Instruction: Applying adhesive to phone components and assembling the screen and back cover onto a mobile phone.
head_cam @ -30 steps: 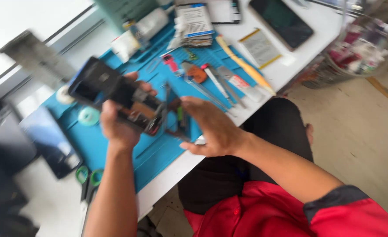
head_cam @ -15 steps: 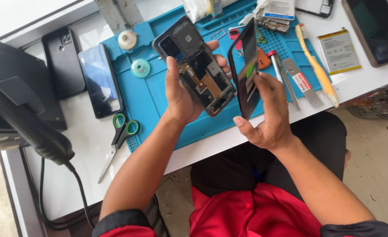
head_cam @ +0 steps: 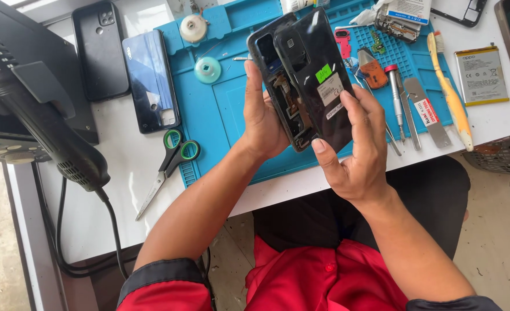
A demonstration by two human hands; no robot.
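Back cover (head_cam: 318,80) now over phone (head_cam: 286,101).

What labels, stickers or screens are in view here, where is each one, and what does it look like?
Green sticker: small, bright square on the black back cover.
White labels: rectangles below it, by the right hand.
Battery: far right, white, yellow-edged.
Phone: left of the blue mat, dark glossy screen.

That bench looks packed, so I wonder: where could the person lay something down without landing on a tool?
Bare white table lies below the scissors, toward the near edge. The blue mat is free between the teal disc and the left hand. It is crowded right of the right hand: screwdriver, metal blade, toothbrush, battery.
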